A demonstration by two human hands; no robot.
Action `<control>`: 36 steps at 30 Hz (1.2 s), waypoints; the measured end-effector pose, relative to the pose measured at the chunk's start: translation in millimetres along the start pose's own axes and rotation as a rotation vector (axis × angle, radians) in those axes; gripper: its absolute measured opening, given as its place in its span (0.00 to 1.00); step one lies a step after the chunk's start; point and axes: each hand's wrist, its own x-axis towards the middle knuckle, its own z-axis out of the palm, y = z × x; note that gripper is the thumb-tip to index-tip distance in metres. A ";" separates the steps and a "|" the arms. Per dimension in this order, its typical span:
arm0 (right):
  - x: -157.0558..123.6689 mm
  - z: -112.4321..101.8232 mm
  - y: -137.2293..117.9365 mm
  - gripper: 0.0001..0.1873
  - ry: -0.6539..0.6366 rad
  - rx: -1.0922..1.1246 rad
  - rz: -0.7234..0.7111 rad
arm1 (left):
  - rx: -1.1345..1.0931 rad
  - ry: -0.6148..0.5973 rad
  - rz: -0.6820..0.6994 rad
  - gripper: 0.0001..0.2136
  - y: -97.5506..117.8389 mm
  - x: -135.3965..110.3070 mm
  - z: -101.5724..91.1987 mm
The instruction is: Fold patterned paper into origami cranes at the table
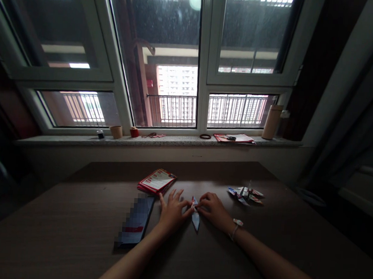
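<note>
A narrow, pointed piece of origami paper [195, 221], pale blue and white with red marks, is held between both hands low over the table. My left hand [172, 211] pinches its left side with thumb and index finger, the other fingers spread. From the right, my right hand [214, 211] grips the same paper near its middle with curled fingers, a bracelet on that wrist. The fingertips hide part of the folds. Several folded paper cranes [244, 194] stand grouped to the right of my right hand.
A stack of red-edged printed sheets [157, 181] lies beyond my left hand, and a dark blue flat packet [136, 222] beside my left forearm. Along the windowsill [174, 141] are a paper cup [116, 131], a red jar [134, 131], scissors on papers [233, 138] and a tall flask [272, 122].
</note>
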 end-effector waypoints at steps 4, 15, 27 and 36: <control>1.0 0.4 -1.9 0.07 0.000 -0.037 0.011 | 0.017 0.013 0.001 0.11 1.4 1.7 1.1; -4.6 -14.1 -4.3 0.15 -0.114 -0.036 -0.027 | 0.029 -0.090 0.027 0.20 -8.1 -0.4 -6.7; -8.2 -18.7 -1.3 0.36 -0.218 -0.023 -0.040 | 0.041 -0.237 0.061 0.30 -12.7 -5.9 -14.0; -7.2 -23.7 3.8 0.32 -0.261 0.032 -0.071 | 0.036 -0.233 0.112 0.32 -12.9 -4.9 -19.9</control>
